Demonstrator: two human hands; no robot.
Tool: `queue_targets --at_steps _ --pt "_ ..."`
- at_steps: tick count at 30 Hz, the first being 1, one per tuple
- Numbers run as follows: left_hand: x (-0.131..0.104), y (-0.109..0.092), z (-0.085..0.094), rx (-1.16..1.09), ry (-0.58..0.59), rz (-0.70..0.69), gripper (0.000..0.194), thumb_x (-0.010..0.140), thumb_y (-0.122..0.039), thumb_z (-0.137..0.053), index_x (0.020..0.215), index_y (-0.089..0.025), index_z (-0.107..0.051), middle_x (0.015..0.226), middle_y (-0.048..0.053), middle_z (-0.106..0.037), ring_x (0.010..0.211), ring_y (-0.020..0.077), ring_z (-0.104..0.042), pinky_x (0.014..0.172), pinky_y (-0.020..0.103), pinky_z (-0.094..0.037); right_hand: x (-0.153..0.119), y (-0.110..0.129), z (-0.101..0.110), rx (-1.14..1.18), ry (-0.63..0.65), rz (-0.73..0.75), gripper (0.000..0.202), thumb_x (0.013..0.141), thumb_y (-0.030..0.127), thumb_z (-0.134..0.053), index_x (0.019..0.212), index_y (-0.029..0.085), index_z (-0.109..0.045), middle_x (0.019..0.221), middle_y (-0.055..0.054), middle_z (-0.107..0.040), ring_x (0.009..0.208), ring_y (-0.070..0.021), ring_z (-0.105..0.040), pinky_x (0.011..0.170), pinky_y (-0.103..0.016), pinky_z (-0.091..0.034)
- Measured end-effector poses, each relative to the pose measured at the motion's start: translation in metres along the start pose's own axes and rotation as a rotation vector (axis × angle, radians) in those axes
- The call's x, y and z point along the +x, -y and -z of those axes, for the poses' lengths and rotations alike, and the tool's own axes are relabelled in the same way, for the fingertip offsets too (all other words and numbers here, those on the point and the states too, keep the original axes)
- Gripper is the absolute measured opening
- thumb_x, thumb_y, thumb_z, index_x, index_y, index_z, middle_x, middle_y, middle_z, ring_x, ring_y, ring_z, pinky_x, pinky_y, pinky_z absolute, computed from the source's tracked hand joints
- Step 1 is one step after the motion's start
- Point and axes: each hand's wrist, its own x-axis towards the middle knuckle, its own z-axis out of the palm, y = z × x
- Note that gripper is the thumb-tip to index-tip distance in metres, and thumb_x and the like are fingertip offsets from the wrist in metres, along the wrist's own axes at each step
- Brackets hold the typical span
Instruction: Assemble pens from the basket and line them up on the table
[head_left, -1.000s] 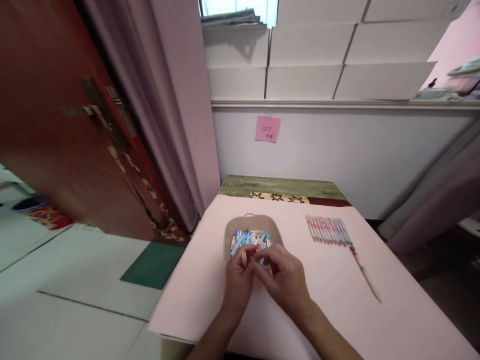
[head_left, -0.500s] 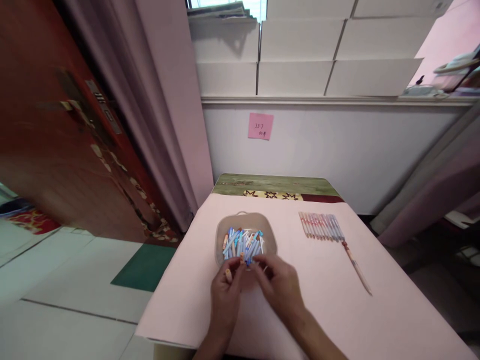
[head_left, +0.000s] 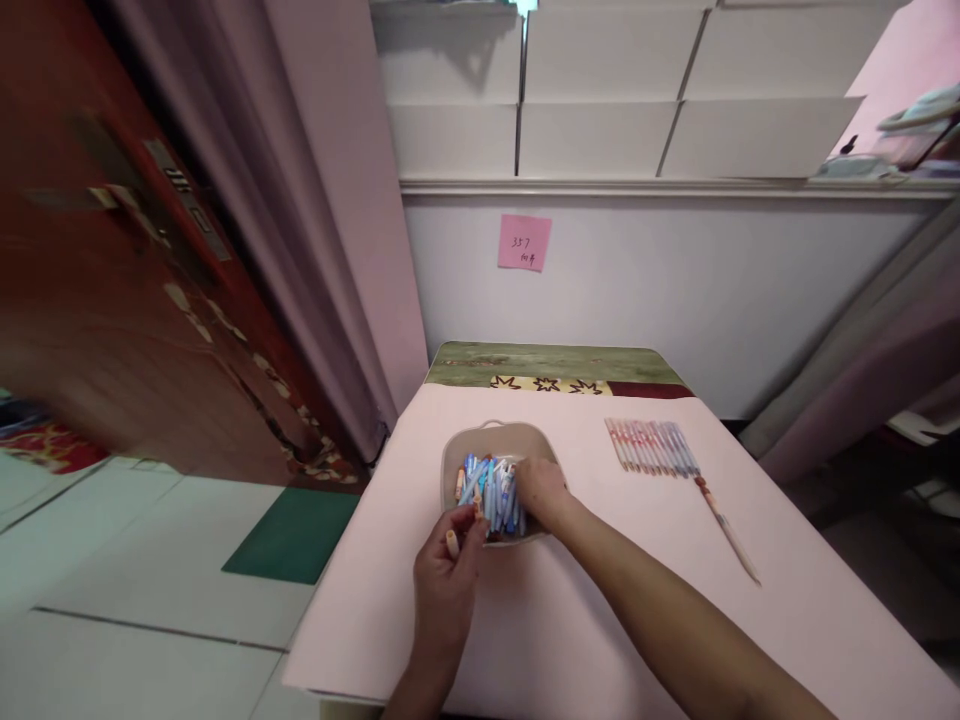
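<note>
Near the front rim of a beige plastic basket [head_left: 504,433], my left hand [head_left: 448,565] is closed round small pale orange pen parts. One tube-like piece [head_left: 452,543] pokes out between its fingers, and another piece [head_left: 478,508] is pinched at the fingertips. My right hand [head_left: 541,490] reaches into the right side of the basket, its fingers curled down among the parts; what they grip, if anything, is hidden. Many blue, white and orange pen parts [head_left: 491,490] lie loose in the basket.
On the pink-covered table [head_left: 600,600], a row of pens [head_left: 651,447] lies side by side at the right. A single pen [head_left: 727,530] lies slanted below the row. Behind the table, a pink note [head_left: 524,243] sticks to the wall; a brown door [head_left: 97,300] stands left.
My right hand has left the spot beside my left hand and moved forward into the basket. My left hand keeps its hold on the orange pieces. The view has shifted slightly.
</note>
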Motion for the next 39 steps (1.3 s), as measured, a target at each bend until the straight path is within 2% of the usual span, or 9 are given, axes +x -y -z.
queue_targets --at_steps 7,12,17,18,20,22,25,30,39 --pt "0.003 0.000 0.006 -0.078 0.052 0.101 0.040 0.071 -0.044 -0.072 0.098 -0.015 -0.067 0.073 0.001 -0.065 0.052 0.0089 -0.046 0.045 0.019 -0.034 0.013 0.000 -0.010 0.048 0.020 -0.127 0.030 0.084 0.015 -0.055 0.107 0.005 -0.070 0.104 -0.024 -0.069 0.099 -0.0303 -0.067 0.080 -0.036 -0.054" --pt "0.003 -0.003 0.012 -0.122 0.088 0.109 0.034 0.074 -0.041 -0.070 0.095 -0.015 -0.065 0.066 -0.001 -0.061 0.049 0.0073 -0.042 0.046 0.019 -0.032 0.002 -0.004 0.003 0.113 -0.010 -0.103 0.027 0.082 0.015 -0.055 0.102 0.009 -0.072 0.104 -0.022 -0.070 0.099 -0.0304 -0.067 0.080 -0.034 -0.053" --pt "0.005 -0.006 0.012 -0.138 0.127 0.105 0.029 0.076 -0.040 -0.066 0.093 -0.016 -0.061 0.076 0.001 -0.065 0.047 0.0057 -0.041 0.046 0.019 -0.033 -0.039 -0.028 0.031 0.247 -0.048 -0.024 0.025 0.084 0.028 -0.054 0.075 0.011 -0.070 0.072 -0.017 -0.072 0.075 -0.0238 -0.071 0.065 -0.026 -0.052" --pt "0.005 -0.006 0.010 -0.132 0.151 0.091 0.027 0.078 -0.039 -0.065 0.093 -0.017 -0.060 0.076 0.001 -0.064 0.047 0.0056 -0.041 0.047 0.019 -0.033 -0.050 -0.031 0.037 0.334 -0.060 0.026 0.026 0.086 0.030 -0.050 0.076 0.014 -0.068 0.064 -0.011 -0.071 0.065 -0.0187 -0.069 0.059 -0.023 -0.050" --pt "0.002 -0.008 0.004 -0.117 0.202 0.060 0.023 0.082 -0.038 -0.061 0.092 -0.017 -0.058 0.075 0.000 -0.062 0.048 0.0058 -0.040 0.048 0.020 -0.033 -0.074 -0.032 0.046 0.915 -0.137 0.148 0.026 0.086 0.040 -0.051 0.085 0.017 -0.062 0.057 -0.003 -0.067 0.049 -0.0152 -0.062 0.042 -0.020 -0.043" --pt "-0.003 -0.010 -0.005 -0.090 0.252 0.040 0.021 0.085 -0.037 -0.057 0.090 -0.017 -0.057 0.075 -0.001 -0.060 0.050 0.0066 -0.041 0.049 0.020 -0.034 -0.095 -0.026 0.053 1.348 -0.181 0.255 0.030 0.080 0.048 -0.060 0.085 0.018 -0.058 0.057 0.001 -0.064 0.047 -0.0125 -0.058 0.038 -0.018 -0.039" --pt "-0.012 -0.014 -0.017 -0.008 0.305 0.009 0.021 0.087 -0.038 -0.054 0.084 -0.018 -0.056 0.067 -0.003 -0.054 0.052 0.0083 -0.041 0.051 0.021 -0.035 -0.114 -0.012 0.059 1.601 -0.227 0.318 0.032 0.072 0.045 -0.072 0.080 0.018 -0.057 0.052 0.005 -0.057 0.042 -0.0080 -0.051 0.037 -0.015 -0.036" --pt "-0.022 -0.020 -0.025 0.137 0.319 -0.024 0.028 0.089 -0.044 -0.050 0.079 -0.018 -0.053 0.056 -0.005 -0.048 0.051 0.0107 -0.042 0.051 0.023 -0.033 -0.123 -0.003 0.054 1.577 -0.164 0.405 0.025 0.078 0.040 -0.070 0.084 0.018 -0.059 0.062 0.001 -0.064 0.049 -0.0099 -0.057 0.045 -0.019 -0.045" --pt "-0.030 -0.021 -0.032 0.175 0.317 -0.055 0.024 0.087 -0.040 -0.051 0.077 -0.019 -0.052 0.055 -0.005 -0.049 0.050 0.0119 -0.044 0.051 0.024 -0.034 -0.138 -0.014 0.061 1.443 -0.315 0.419 0.020 0.080 0.038 -0.066 0.084 0.019 -0.060 0.064 0.002 -0.063 0.047 -0.0101 -0.058 0.045 -0.019 -0.046"
